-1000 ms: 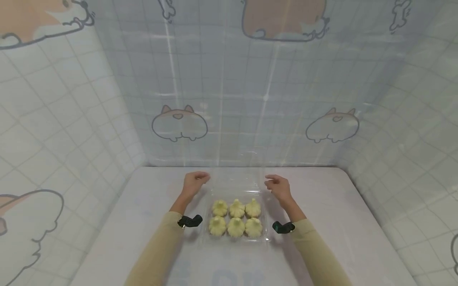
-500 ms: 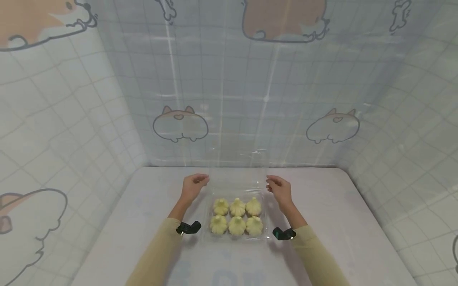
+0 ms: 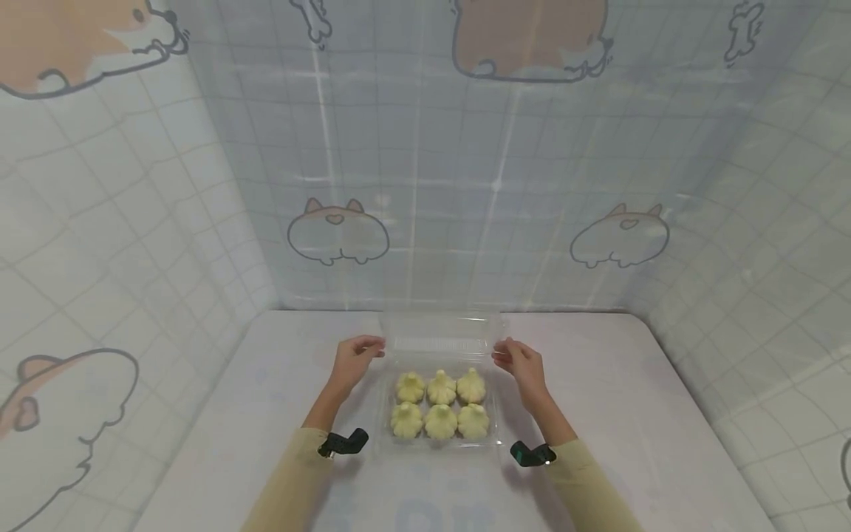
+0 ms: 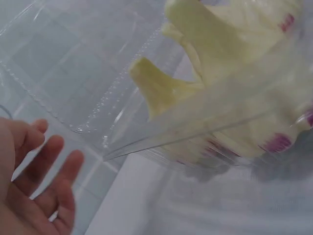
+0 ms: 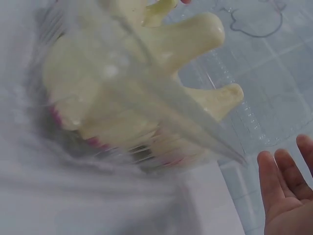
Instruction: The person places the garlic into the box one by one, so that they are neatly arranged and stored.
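Observation:
A clear plastic clamshell box (image 3: 439, 442) holds several cream garlic bulbs (image 3: 442, 421) in two rows, their stems up. Purple patches show low on the bulbs in the left wrist view. The box's hinged lid (image 3: 435, 332) stands raised at the far side. My left hand (image 3: 352, 362) pinches the lid's left edge with thumb and forefinger; its other fingers (image 4: 68, 171) are loosely bent. At the opposite edge, my right hand (image 3: 524, 367) holds the lid by its fingertips. Its other fingers (image 5: 271, 178) show beside the lid, while the thumb is out of the right wrist view.
The box sits on a white-covered table (image 3: 598, 414). Close behind the lid rises a wall sheet (image 3: 439, 148) with a grid and cartoon dogs. Similar sheets stand on the left and right. Each wrist carries a small black camera (image 3: 342, 443).
The lid has tipped, its upper edge dropping lower in the head view. Both hands have shifted slightly towards the person with it. The garlic bulbs stay in place.

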The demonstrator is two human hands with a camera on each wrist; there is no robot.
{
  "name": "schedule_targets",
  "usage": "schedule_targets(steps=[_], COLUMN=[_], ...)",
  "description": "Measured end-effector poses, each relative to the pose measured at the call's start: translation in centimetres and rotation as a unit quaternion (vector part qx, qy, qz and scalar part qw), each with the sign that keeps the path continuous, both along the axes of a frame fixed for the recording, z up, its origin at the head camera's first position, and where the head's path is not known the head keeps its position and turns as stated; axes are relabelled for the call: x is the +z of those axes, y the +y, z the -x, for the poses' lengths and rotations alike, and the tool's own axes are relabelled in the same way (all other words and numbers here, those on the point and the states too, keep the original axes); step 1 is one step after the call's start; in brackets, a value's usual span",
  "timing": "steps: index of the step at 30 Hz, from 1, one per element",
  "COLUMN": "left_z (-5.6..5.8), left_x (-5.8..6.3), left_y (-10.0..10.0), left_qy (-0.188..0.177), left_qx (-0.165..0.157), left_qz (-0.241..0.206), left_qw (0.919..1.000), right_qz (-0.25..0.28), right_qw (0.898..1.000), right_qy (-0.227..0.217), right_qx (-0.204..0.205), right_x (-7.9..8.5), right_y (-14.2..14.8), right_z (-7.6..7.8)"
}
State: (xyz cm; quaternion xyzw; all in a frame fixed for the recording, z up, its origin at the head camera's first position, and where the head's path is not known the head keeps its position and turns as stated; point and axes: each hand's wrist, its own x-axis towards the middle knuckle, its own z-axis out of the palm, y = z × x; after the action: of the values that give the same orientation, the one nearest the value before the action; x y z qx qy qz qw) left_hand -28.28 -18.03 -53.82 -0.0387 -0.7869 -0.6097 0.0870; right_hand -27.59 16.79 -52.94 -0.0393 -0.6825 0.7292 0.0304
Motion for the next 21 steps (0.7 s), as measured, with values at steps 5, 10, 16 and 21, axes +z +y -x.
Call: schedule_targets(steps=[5,10,16,21], left_z=[-1.5,-3.2,-4.7,-5.7], left_x=[0.4,0.4,0.2,0.2], left_y=[-0.2,-0.5,-1.0,-1.2], left_qy=[-0.036,-0.053,-0.076,-0.075], left_qx=[-0.032,-0.071,-0.120,-0.149], left_qz=[-0.014,-0.027,-0.012,0.009], left_qw=[0.9988,0.9957,0.9897,0.9860], right_qz=[0.010,-0.039,-0.100,-0.096], right_qw=[0.999,0.998,0.991,0.985], right_qy=[0.014,0.007,0.000,-0.004], right_qx=[0.028,0.050,0.094,0.142], right_x=[-0.6,-1.1,-1.2,-1.5], right_y=[0.6,1.2,2.1,2.3], right_z=[-0.8,-1.7,-3.1,-4.5])
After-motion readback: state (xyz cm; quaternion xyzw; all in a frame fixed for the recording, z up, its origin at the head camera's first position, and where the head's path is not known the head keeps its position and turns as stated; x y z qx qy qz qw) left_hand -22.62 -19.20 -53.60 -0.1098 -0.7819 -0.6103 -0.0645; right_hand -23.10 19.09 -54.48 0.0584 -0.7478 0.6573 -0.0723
